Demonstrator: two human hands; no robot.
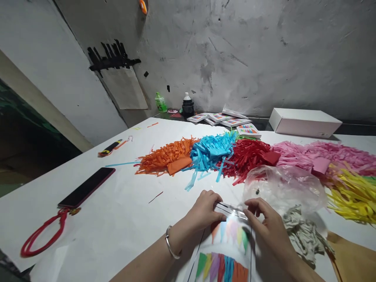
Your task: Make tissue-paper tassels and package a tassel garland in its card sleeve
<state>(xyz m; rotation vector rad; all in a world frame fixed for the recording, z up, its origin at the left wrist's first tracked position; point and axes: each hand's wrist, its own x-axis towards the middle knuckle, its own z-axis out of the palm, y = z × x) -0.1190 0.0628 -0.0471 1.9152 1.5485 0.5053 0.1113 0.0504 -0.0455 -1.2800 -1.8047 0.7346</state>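
My left hand (205,209) and my right hand (266,223) meet at the top edge of a clear plastic packet (227,250) that shows coloured paper triangles inside. Both hands pinch the packet's upper edge (233,209), fingers closed on it. The packet lies on the white table (123,219) just in front of me. A silver bangle (170,243) circles my left wrist. A crumpled clear plastic bag (282,188) sits right behind my right hand.
Heaps of fringed paper lie across the table: orange (169,156), blue (210,152), red (248,156), pink (317,156), yellow (352,194). A phone (86,188) with a red strap (41,237) lies left. Grey rag (304,233) right; white box (304,121) and paper packs (226,119) at the back.
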